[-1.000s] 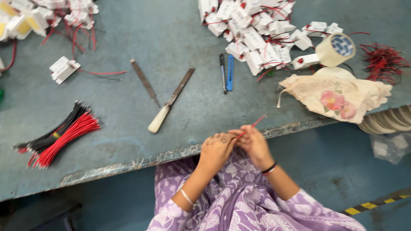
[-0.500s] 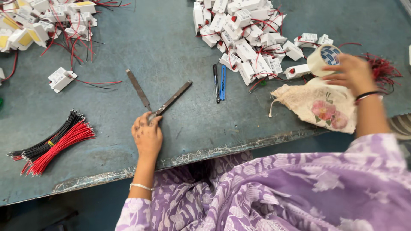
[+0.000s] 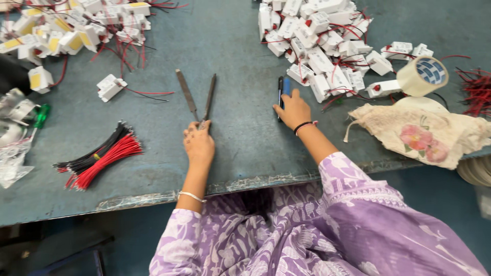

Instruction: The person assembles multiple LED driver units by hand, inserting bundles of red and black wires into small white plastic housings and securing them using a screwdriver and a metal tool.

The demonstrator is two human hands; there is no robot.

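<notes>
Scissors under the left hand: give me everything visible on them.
The scissors lie flat on the blue-grey table, blades spread in a narrow V pointing away from the person. Both blades look like dull, dark, worn metal, long and slim. They meet near the left hand, whose fingers cover the pivot and handle end, so the handles cannot be seen. Nothing else touches them.

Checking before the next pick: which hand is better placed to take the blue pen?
Right. The right hand already rests at the near end of the blue pen, fingertips touching it. The left hand lies on the handle end of the two metal blades, well to the pen's left.
</notes>
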